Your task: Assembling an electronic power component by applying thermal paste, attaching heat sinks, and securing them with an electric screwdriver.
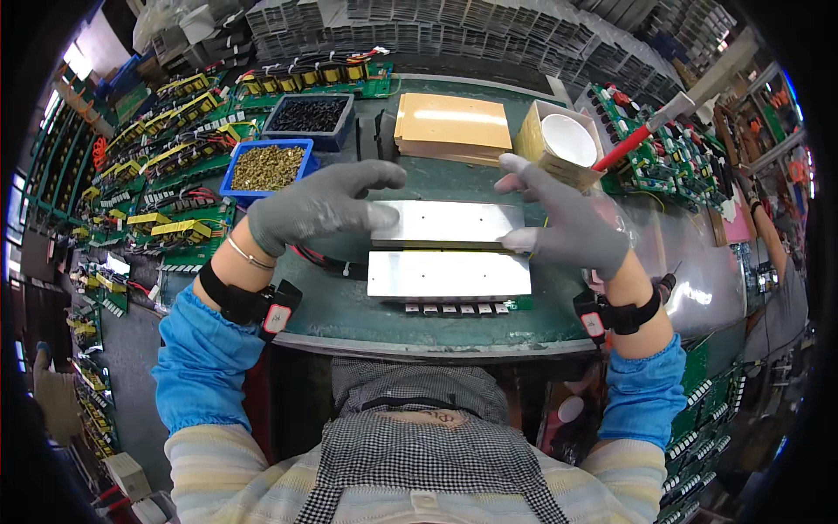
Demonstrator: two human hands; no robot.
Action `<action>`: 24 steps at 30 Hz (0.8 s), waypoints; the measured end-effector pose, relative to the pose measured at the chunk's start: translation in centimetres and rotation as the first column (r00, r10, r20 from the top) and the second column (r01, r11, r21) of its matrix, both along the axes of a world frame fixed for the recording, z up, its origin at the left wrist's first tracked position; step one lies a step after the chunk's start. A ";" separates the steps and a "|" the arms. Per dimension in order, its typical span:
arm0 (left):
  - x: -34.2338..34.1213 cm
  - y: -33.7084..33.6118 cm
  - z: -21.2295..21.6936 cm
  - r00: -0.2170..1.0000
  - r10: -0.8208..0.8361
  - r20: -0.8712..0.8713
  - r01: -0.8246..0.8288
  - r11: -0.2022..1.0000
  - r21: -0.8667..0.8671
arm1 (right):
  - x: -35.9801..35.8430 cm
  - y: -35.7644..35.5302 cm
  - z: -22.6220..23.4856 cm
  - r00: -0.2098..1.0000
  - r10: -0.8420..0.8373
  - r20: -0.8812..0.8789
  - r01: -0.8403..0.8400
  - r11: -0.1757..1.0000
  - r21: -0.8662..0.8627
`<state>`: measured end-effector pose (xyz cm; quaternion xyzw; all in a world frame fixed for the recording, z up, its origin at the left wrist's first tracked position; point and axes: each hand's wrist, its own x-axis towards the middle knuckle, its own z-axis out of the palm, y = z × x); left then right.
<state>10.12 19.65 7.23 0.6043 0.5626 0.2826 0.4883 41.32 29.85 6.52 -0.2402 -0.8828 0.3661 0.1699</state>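
My left hand (319, 205) and my right hand (567, 223), both in grey gloves, grip the two ends of a long silver metal plate (445, 223) and hold it just above the green bench top. A second, similar metal plate (449, 275) lies flat right in front of it, nearer to me. A row of small dark components on a green board (458, 307) pokes out from under that plate's near edge. Each wrist carries a black strap with a small device.
Behind the plates lie a stack of tan sheets (452, 127), a blue bin of brass parts (266, 168), a dark bin of black parts (307, 115) and a box with a white bowl (566, 140). Green circuit boards (166, 157) crowd the left; a red-handled tool (633, 138) lies right.
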 end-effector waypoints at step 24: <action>0.7 -0.7 -1.7 1.000 -0.017 0.014 0.018 0.998 -0.056 | -0.1 -0.9 -0.8 0.995 -0.057 0.081 0.057 0.998 0.011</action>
